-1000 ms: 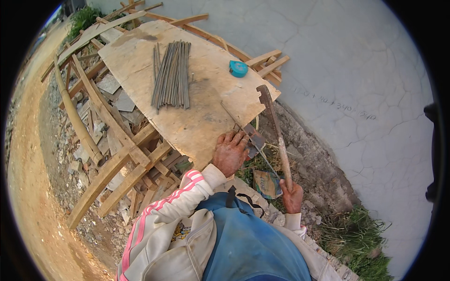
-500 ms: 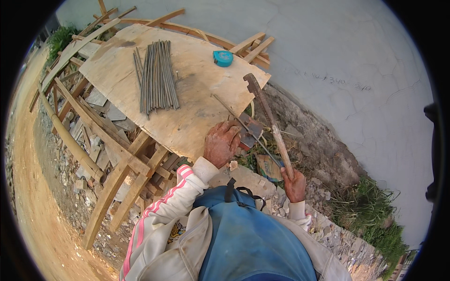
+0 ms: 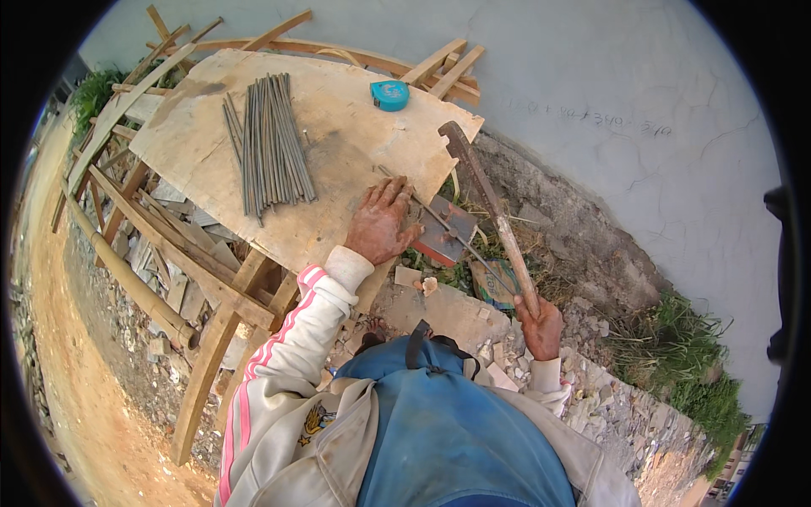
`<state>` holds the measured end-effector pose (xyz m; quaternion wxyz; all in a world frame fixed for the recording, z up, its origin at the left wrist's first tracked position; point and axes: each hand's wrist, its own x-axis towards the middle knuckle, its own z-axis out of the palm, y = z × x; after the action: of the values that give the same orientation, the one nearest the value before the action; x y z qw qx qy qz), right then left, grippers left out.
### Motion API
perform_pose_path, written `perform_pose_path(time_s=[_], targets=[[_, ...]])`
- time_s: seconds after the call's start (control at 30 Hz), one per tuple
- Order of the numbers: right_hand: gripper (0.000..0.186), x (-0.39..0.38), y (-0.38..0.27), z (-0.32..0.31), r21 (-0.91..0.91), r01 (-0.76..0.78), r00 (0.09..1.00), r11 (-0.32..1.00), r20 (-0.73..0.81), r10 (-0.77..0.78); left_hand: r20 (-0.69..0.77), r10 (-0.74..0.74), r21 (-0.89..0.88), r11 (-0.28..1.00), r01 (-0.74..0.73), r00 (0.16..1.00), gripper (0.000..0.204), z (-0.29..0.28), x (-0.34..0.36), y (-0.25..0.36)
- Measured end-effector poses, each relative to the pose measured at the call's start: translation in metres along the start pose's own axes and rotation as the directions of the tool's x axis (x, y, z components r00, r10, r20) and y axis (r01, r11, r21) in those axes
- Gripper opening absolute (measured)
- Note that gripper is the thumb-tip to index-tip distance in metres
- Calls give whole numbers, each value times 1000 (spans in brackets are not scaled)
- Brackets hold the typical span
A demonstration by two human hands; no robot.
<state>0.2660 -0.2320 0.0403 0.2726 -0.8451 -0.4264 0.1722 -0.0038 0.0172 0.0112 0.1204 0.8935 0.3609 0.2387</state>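
Note:
My right hand (image 3: 541,328) is wrapped round the lower end of a rusty rebar bending bar (image 3: 498,221), whose notched head points up and away past the board's right edge. My left hand (image 3: 382,225) lies palm down on the plywood board (image 3: 351,139), fingers stretched out and thumb apart. Its fingertips are at a thin steel rod (image 3: 456,235). This rod slants from the board over a dark metal plate with a red edge (image 3: 439,248) toward my right hand. Whether its near end touches that hand, I cannot tell.
A bundle of cut steel rods (image 3: 275,144) lies on the board, with a teal tape measure (image 3: 390,95) near the far edge. Wooden beams (image 3: 203,372) and a bamboo pole (image 3: 135,266) stand at left. A grey wall (image 3: 608,84) rises at right above rubble and grass (image 3: 676,355).
My left hand has shifted left and forward, its fingers now stretched out more. My right hand and the bending bar have moved slightly right. The view has shifted a little.

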Motion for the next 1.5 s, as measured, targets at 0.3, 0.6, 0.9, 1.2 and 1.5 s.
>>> perform_pose_path(time_s=[0.3,0.6,0.9,1.2,1.5], targets=[[33,16,70,-67,28,63,996,998,-68,-61,-69,-24,-22,1000,22,997,80,7,2,6],[29,85,161,-109,-486,299,953,821,110,-282,-91,-284,-182,947,264,955,72,13,9,21],[28,201,142,-121,-492,574,819,654,329,-471,-78,-332,-203,929,311,940,67,9,6,28],[36,286,102,-108,-492,737,665,463,407,-626,-96,-319,-214,932,293,943,66,14,6,25],[36,294,97,-105,-493,740,669,457,470,-576,-92,-337,-155,934,321,937,67,17,6,24]])
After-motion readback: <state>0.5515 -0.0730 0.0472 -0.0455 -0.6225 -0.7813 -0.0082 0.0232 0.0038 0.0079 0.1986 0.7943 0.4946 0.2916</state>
